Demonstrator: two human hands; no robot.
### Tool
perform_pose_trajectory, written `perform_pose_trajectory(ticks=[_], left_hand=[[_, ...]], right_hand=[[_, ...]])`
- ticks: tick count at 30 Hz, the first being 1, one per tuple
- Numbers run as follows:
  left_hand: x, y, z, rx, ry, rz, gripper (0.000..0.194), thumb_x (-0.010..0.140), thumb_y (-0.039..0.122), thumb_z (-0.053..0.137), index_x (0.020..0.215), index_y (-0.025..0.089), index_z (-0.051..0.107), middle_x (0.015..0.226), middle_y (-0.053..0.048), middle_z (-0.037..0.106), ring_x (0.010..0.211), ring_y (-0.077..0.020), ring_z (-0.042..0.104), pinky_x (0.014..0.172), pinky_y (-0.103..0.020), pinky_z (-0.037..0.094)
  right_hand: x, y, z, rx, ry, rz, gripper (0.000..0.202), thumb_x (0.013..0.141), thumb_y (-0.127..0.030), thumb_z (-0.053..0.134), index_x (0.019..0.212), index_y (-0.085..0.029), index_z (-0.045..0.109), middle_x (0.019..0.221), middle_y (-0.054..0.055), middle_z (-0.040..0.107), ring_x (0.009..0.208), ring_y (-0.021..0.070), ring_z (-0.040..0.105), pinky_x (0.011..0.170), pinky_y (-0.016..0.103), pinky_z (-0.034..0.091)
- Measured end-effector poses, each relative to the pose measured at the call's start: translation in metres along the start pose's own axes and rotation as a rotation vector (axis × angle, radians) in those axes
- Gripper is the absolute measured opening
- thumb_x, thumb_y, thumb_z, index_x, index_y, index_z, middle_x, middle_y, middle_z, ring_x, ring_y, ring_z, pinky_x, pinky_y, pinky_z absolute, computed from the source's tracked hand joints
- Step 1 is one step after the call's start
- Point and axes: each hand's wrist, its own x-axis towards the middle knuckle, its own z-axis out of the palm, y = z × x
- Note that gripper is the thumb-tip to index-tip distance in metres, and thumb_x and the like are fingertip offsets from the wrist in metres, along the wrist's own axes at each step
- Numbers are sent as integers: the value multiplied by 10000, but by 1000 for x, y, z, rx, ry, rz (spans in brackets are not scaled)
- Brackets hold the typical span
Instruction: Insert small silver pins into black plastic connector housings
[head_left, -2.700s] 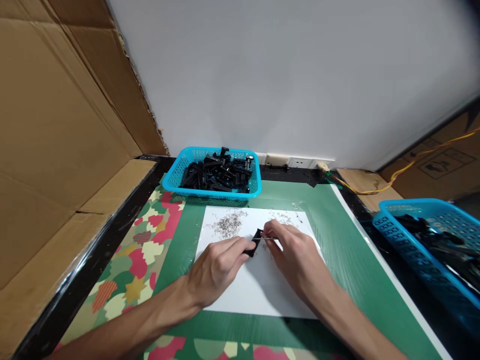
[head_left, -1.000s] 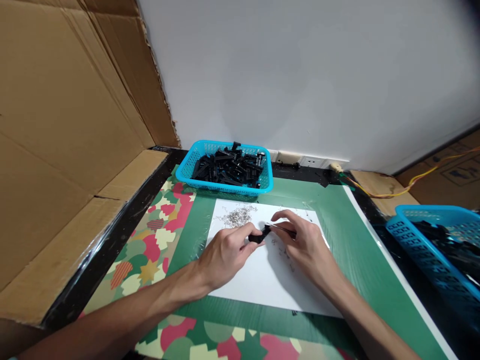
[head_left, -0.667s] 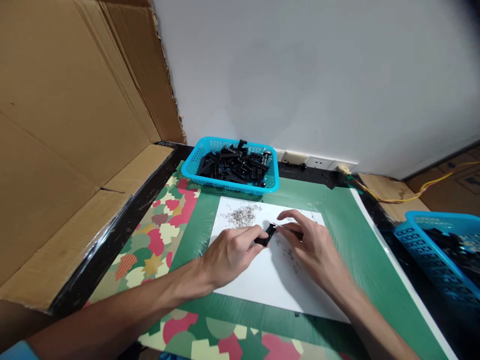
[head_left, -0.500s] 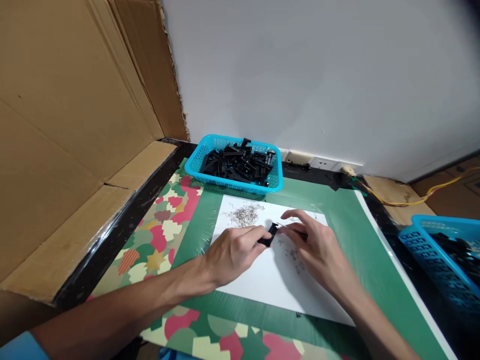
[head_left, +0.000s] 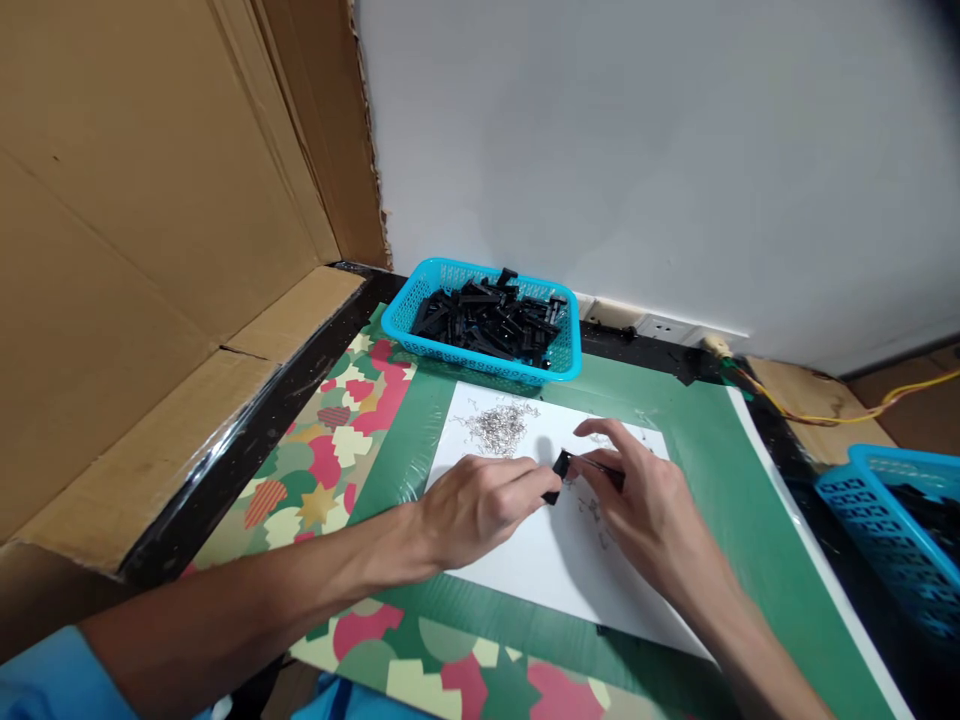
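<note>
A small black plastic part (head_left: 557, 480) is pinched between the thumb and fingers of my left hand (head_left: 484, 508), a little above the white paper (head_left: 517, 555). My right hand (head_left: 643, 500) grips thin, dark-handled tweezers (head_left: 609, 472), with the index finger raised and bent. Their tip meets the upper end of the black part; whether it carries anything is too small to tell. Behind my left hand lies a pile of tiny metal pieces, apparently wire springs (head_left: 501, 430). More of them are scattered on the paper beneath and beside my right hand.
A blue basket (head_left: 480, 362) full of similar black parts stands at the back, against the wall. Another blue basket (head_left: 874, 515) with black parts is at right. Cardboard (head_left: 165, 430) walls off the left. Sockets (head_left: 664, 328) and a yellow cable (head_left: 832, 415) run behind.
The black part has turned in my left fingers, and the tweezers now reach its upper end. My right hand stays close beside it. The whole view has shifted slightly.
</note>
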Motion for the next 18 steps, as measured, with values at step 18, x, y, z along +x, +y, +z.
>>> perform_pose_trajectory(ticks=[18], left_hand=[[-1, -3, 2, -72, 63, -12, 204, 1044, 89, 566, 1217, 152, 652, 1097, -63, 805, 961, -204, 807, 795, -302, 665]], right_hand=[[-7, 0, 11, -229, 46, -70, 268, 1080, -310, 461, 1341, -283, 514, 1029, 77, 848, 787, 294, 812, 671, 366, 567]])
